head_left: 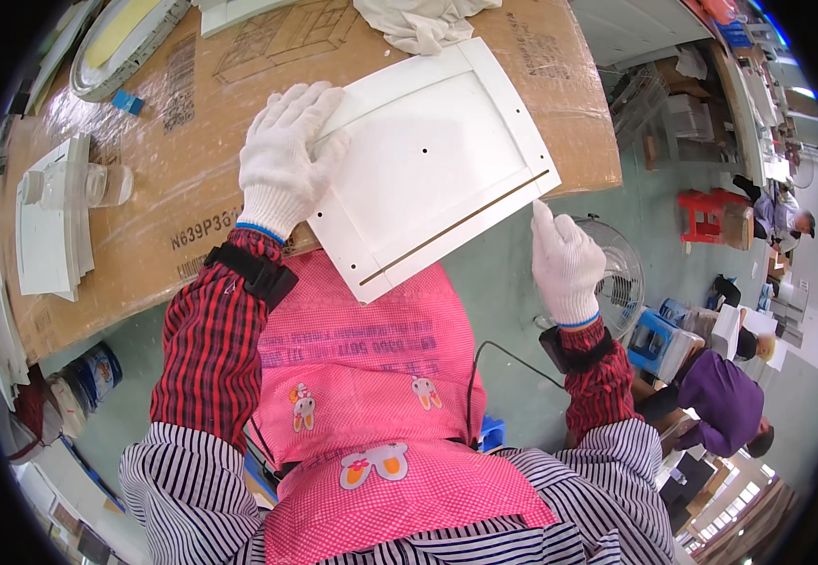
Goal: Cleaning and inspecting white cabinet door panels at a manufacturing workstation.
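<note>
In the upper middle of the frame a white square panel (428, 169) with a raised border lies tilted on the counter (192, 179), which is covered with brown cardboard under clear film; the panel's lower corner juts past the counter's near edge, over the pink checked apron (371, 377) of the person wearing the camera. A thin dark strip (456, 228) runs along the panel's lower right side, and a few small holes show in its face. The left hand (287, 155), in a white knit glove, lies spread and flat on the panel's left edge, fingers open and pressing down rather than curled around anything. The right hand (567, 264), also gloved, sits just off the panel's right corner, at centre right of the frame, with its forefinger stretched up to touch the end of the strip near that corner and the other fingers loosely curled; it grips nothing that can be seen. At the top of the frame a crumpled pale cloth (423, 24) rests on the counter, touching the panel's upper edge. At the left of the frame a stack of white moulded parts (51, 217) stands on the counter, well apart from the panel. In the upper left corner lies a round white frame (127, 42). Behind the right hand, on the green floor, stands a fan (621, 282). At the lower right another person in purple (724, 400) bends over, well apart.
</note>
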### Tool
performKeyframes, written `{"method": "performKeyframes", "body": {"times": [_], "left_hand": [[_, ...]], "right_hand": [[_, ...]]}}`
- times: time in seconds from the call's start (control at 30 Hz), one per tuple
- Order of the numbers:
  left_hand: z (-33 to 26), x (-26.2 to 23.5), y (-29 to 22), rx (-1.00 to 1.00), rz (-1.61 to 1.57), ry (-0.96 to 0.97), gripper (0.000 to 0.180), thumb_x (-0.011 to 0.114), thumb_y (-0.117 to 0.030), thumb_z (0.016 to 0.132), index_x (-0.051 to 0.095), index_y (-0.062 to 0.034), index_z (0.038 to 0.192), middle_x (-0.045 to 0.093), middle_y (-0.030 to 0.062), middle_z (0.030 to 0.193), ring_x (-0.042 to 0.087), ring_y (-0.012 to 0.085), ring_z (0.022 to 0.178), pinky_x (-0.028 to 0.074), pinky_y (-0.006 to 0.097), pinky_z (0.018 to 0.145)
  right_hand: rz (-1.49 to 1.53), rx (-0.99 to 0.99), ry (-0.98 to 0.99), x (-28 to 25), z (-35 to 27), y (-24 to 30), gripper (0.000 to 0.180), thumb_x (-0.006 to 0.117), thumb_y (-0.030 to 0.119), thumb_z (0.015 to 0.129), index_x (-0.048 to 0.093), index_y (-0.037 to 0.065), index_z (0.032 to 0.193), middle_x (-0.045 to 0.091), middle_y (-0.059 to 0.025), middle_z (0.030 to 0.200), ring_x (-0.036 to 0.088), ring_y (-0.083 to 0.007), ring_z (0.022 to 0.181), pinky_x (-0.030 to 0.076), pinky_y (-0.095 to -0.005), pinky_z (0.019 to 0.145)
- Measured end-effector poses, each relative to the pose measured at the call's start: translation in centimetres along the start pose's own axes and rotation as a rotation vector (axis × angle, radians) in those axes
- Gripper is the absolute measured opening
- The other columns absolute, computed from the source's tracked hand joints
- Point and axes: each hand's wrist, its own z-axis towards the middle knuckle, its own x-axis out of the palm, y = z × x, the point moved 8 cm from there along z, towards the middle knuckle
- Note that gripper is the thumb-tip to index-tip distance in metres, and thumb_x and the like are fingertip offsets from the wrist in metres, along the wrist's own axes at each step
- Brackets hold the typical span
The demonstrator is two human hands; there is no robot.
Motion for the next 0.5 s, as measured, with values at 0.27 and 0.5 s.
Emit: {"method": "performKeyframes", "body": {"times": [0.27, 0.5], "left_hand": [[0.1, -0.1, -0.3, 0.012, -0.015, -0.001, 0.05, 0.071, -0.027, 0.093, 0.068, -0.0084, 0.14, 0.064, 0.011, 0.149, 0.053, 0.032, 0.145, 0.034, 0.045, 0.126], [0.1, -0.1, -0.3, 0.01, -0.02, -0.01, 0.05, 0.073, -0.023, 0.092, 0.068, -0.0076, 0.139, 0.065, 0.0115, 0.147, 0.054, 0.0319, 0.144, 0.035, 0.045, 0.126]], "right_hand": [[0.141, -0.047, -0.016, -0.1, -0.3, -0.2, 0.031, 0.075, 0.015, 0.091, 0.07, 0.016, 0.122, 0.05, -0.0035, 0.074, 0.062, -0.0228, 0.062, 0.049, -0.0369, 0.051], [0.331, 0.103, -0.137, 0.9, 3.6, -4.7, 0.026, 0.07, 0.013, 0.096, 0.074, 0.018, 0.121, 0.061, -0.0067, 0.08, 0.064, -0.0287, 0.064, 0.051, -0.0409, 0.057]]}}
